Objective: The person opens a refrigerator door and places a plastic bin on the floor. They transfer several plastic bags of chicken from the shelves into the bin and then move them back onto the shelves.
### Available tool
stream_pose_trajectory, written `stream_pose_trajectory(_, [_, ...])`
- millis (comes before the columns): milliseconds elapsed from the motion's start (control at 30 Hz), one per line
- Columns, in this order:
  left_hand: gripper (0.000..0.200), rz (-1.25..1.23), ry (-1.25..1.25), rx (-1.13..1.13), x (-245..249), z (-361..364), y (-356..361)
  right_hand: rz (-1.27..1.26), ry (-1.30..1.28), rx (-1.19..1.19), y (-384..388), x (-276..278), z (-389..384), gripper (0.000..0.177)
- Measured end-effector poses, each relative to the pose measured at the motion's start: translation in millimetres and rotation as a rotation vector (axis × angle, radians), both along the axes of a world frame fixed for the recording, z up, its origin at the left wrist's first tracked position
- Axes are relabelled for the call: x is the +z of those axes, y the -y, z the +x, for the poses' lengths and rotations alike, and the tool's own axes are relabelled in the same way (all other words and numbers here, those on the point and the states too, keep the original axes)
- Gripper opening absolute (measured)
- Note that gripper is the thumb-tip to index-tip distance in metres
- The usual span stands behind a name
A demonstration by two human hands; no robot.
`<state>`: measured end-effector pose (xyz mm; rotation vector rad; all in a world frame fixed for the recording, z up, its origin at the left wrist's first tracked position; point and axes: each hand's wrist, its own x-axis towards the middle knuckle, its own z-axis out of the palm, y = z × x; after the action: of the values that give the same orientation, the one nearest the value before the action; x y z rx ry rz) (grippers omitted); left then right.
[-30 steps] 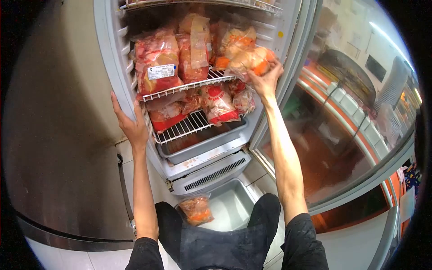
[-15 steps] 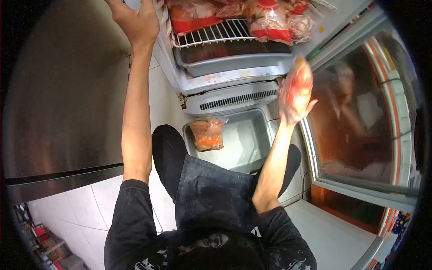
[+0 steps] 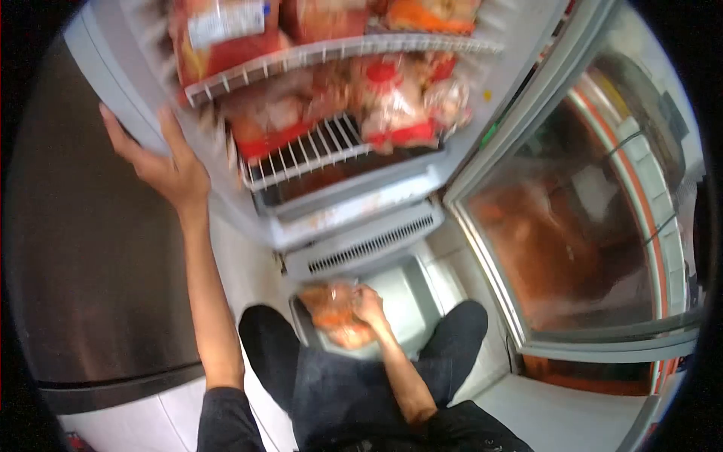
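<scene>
My left hand (image 3: 166, 169) rests with fingers spread against the light side edge of the upright refrigerator (image 3: 124, 83), holding nothing loose. Low down, my right hand (image 3: 368, 305) is inside a grey tub (image 3: 410, 301) on the floor, its fingers closed on a clear plastic bag of meat (image 3: 348, 331) with orange-red markings. Bagged food (image 3: 320, 297) lies right beside it at the tub's left side; blur hides where one bag ends and the other begins.
Bags of raw meat (image 3: 395, 102) sit on a white wire shelf (image 3: 309, 151). More packs (image 3: 226, 45) lie on the shelf above. The glass door (image 3: 557, 256) stands open at right. A dark steel cabinet (image 3: 105, 286) is at left. My knees flank the tub.
My right hand has come down from beside the door into the tub with the bag. My left hand stays by the refrigerator's edge. The view has tilted up, showing an upper shelf.
</scene>
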<state>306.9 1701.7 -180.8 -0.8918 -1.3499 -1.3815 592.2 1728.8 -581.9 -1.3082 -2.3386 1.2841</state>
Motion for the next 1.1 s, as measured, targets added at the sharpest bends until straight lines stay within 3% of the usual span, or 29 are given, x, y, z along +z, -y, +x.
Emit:
stream_pose_trajectory(67, [0.062, -0.003, 0.052, 0.009, 2.4, 10.3, 5.3, -0.058, -0.427, 0.001, -45.4, 80.8, -28.7, 0.015])
stream_pose_trajectory(100, [0.061, 0.008, 0.066, -0.015, 4.8, 12.7, 3.9, 0.097, -0.555, -0.054, -65.4, 153.5, -37.7, 0.009])
stream_pose_trajectory(133, [0.061, 0.007, 0.075, -0.020, 5.3, 14.0, 4.0, 0.285, -0.624, -0.084, -90.6, 224.8, -42.2, 0.015])
stream_pose_trajectory(167, [0.061, 0.004, 0.091, -0.022, 4.9, 14.6, 4.4, 0.596, -0.837, -0.154, -112.4, 291.8, -48.0, 0.011])
stream_pose_trajectory(200, [0.061, 0.002, 0.111, -0.018, 4.1, 14.4, 5.7, 0.606, -1.005, -0.227, -131.3, 351.4, -51.8, 0.007])
stream_pose_trajectory(233, [0.061, -0.002, 0.118, -0.034, 3.7, 13.8, 6.4, 1.003, -1.130, -0.326, -159.9, 394.8, -64.2, 0.008])
stream_pose_trajectory(267, [0.061, -0.008, 0.125, -0.046, 3.6, 13.9, 6.8, 0.980, -1.166, -0.352, -183.8, 432.1, -73.4, 0.016])
stream_pose_trajectory(300, [0.060, -0.018, 0.130, -0.055, 2.5, 14.1, 8.1, 1.072, -1.111, -0.388, -214.1, 467.0, -85.9, 0.037])
stream_pose_trajectory(367, [0.062, -0.035, 0.119, 0.017, 1.2, 12.5, 8.8, 1.257, -0.839, -0.602, -273.3, 520.4, -124.9, 0.062])
stream_pose_trajectory(467, [0.062, -0.054, 0.077, 0.083, -2.5, 10.3, 8.5, 1.291, -0.292, -0.643, -329.0, 549.2, -167.5, 0.080])
stream_pose_trajectory(567, [0.061, -0.045, 0.058, 0.116, 2.9, 8.7, 7.4, 1.351, -0.337, -0.678, -346.3, 548.4, -169.4, 0.098])
stream_pose_trajectory(667, [0.061, -0.042, 0.078, 0.092, -1.3, 11.0, 6.8, 1.082, -0.432, -0.375, -355.6, 565.1, -146.8, 0.100])
stream_pose_trajectory(700, [0.061, -0.048, 0.095, 0.081, -1.9, 10.9, 7.6, 1.081, -0.506, -0.370, -349.1, 562.6, -140.1, 0.097])
stream_pose_trajectory(800, [0.063, -0.068, 0.079, 0.113, -4.3, 5.2, 8.6, 1.073, -0.407, -0.419, -295.9, 570.2, -102.3, 0.075])
stream_pose_trajectory(833, [0.064, -0.066, 0.066, 0.086, -4.9, 5.8, 9.3, 1.226, -0.652, -0.492, -294.8, 561.4, -102.4, 0.046])
stream_pose_trajectory(867, [0.065, -0.057, 0.050, 0.062, -1.4, 6.8, 9.3, 1.366, -0.917, -0.555, -296.3, 554.0, -100.4, 0.034])
stream_pose_trajectory(933, [0.065, -0.065, 0.039, 0.107, -1.6, 3.7, 8.7, 1.345, -1.018, -0.608, -271.8, 558.3, -70.8, 0.044])
stream_pose_trajectory(1100, [0.063, -0.028, -0.125, 0.063, -2.1, -7.0, 6.6, 1.295, -0.847, -0.324, -229.2, 538.4, -5.5, 0.028])
